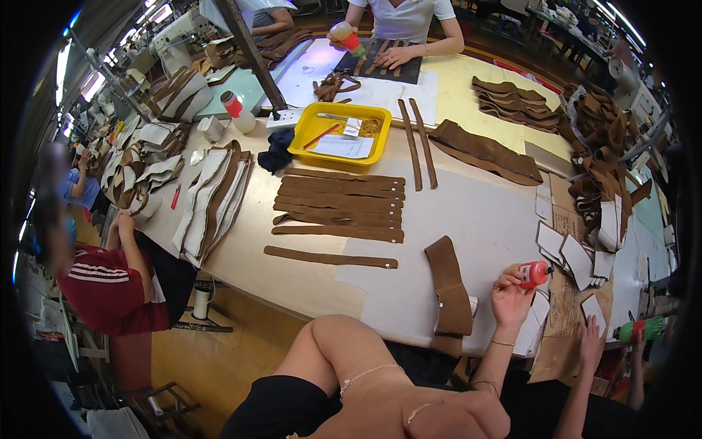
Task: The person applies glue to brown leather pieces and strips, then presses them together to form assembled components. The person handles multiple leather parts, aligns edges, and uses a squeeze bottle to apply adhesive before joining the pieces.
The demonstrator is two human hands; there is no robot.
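My right hand (509,296) is raised over the table's near right side, fingers wrapped round a red squeeze bottle (536,274) with a dark tip pointing right. Just left of that hand lies a wide brown fabric piece (448,282), with another brown end hanging at the table edge. My left arm is bent, its elbow near the table edge and a silver bracelet on the wrist. The left hand (461,415) shows very close at the lower edge; its fingers are mostly hidden. Narrow brown strips (338,205) with small white tags lie in a row; one strip (330,257) lies apart, nearer me.
A yellow tray (298,139) holds a red pencil, paper and rubber bands. Brown fabric heaps (599,161) and white pieces (572,256) on cardboard lie right. Someone at right holds a green bottle (640,329); another across holds a bottle (346,38). A person in red sits left.
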